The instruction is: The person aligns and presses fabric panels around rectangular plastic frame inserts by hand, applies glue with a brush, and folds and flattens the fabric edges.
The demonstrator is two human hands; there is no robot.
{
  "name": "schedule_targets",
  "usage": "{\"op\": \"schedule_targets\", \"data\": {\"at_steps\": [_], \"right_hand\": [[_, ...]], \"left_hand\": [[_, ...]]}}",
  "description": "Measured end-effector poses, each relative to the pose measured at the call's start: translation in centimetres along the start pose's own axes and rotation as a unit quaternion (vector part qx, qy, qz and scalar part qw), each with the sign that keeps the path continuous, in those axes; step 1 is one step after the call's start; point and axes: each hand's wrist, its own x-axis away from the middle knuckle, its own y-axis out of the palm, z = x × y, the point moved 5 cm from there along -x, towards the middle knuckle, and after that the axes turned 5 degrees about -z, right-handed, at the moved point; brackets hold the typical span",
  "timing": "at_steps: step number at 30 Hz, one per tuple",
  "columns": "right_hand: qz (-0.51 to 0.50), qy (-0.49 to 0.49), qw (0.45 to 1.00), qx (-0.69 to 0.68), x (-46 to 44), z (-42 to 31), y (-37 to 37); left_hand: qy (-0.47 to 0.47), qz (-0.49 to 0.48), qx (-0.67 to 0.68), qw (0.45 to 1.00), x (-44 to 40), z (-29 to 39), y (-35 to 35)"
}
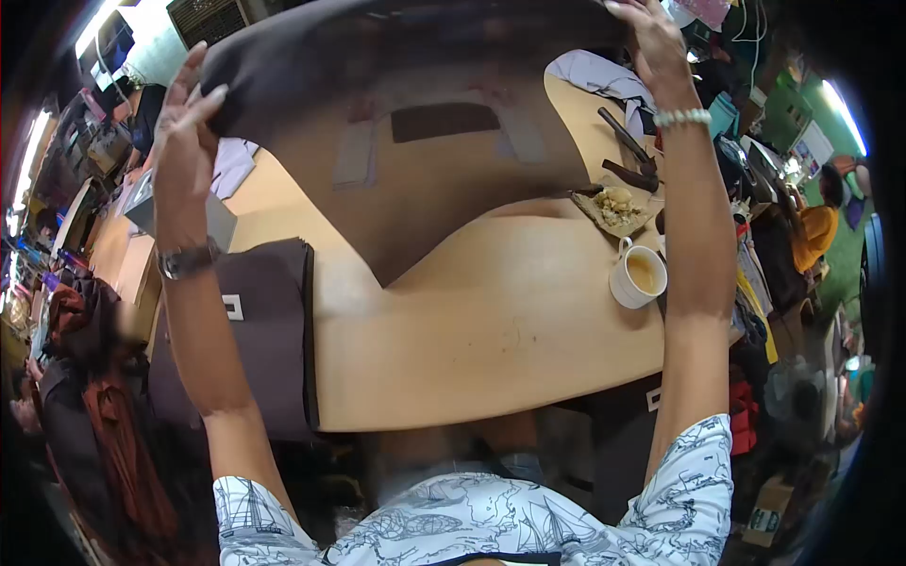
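A large dark brown sheet of flexible material (415, 203), fabric or leather, is stretched out above the table and partly blurred. It carries a dark rectangular patch or opening and two pale strips. My left hand (184, 141) grips its upper left corner, thumb on the near face. At the upper right corner, my right hand (656, 47) holds the edge, with its fingertips close to the frame's top. Below the sheet's left side lies a stack of dark brown pieces (250, 354) with a small white rectangular fitting (232, 307).
A white cup of tea-coloured drink (634, 283) stands at the table's right, beside an open wrapper of crumbly pale stuff (613, 209). Behind are a dark hammer-like tool (634, 170) and white cloth (599, 75). A person in orange (816, 231) is at far right.
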Motion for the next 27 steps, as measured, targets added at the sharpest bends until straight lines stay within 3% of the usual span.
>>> {"op": "schedule_targets", "data": {"at_steps": [1, 2, 4, 9, 12, 15, 17, 18, 20, 22, 27], "right_hand": [[-0.035, 0.009, 0.999, 0.041, 1.4, 0.3, -1.8], [-0.071, 0.018, 0.994, 0.082, 3.0, 0.0, -2.6], [-0.062, 0.074, 0.988, 0.121, 9.1, -2.3, -1.0], [-0.086, 0.189, 0.960, 0.190, 22.8, -2.0, -3.2], [-0.087, 0.273, 0.916, 0.282, 31.3, -3.8, -3.7], [-0.094, 0.281, 0.897, 0.327, 37.9, -5.8, -4.6], [-0.040, 0.443, 0.859, 0.254, 40.6, -6.7, -4.6], [-0.044, 0.434, 0.859, 0.268, 41.0, -6.9, -4.6], [-0.064, 0.362, 0.870, 0.329, 40.8, -5.7, -5.2], [-0.093, 0.299, 0.858, 0.407, 38.9, -4.6, -4.4], [-0.056, 0.280, 0.859, 0.426, 34.0, -0.6, -2.3]], "left_hand": [[-0.006, -0.014, 0.012, 1.000, 1.9, -0.2, 0.1], [0.018, -0.034, -0.082, 0.996, 3.5, -0.4, -0.5], [-0.033, -0.050, -0.061, 0.996, 7.6, -2.2, -0.7], [-0.180, -0.103, -0.161, 0.965, 17.9, -6.1, -0.9], [-0.290, -0.120, -0.142, 0.939, 24.9, -7.4, -0.6], [-0.371, -0.145, -0.095, 0.912, 31.9, -8.4, -0.7], [-0.477, -0.126, -0.055, 0.868, 34.5, -8.2, 0.0], [-0.395, -0.146, -0.046, 0.906, 34.5, -8.3, 0.3], [-0.454, -0.155, -0.118, 0.870, 33.4, -8.7, 0.2], [-0.367, -0.163, -0.137, 0.905, 31.4, -10.1, 0.3], [-0.274, -0.199, -0.260, 0.904, 25.9, -13.6, 1.3]]}}
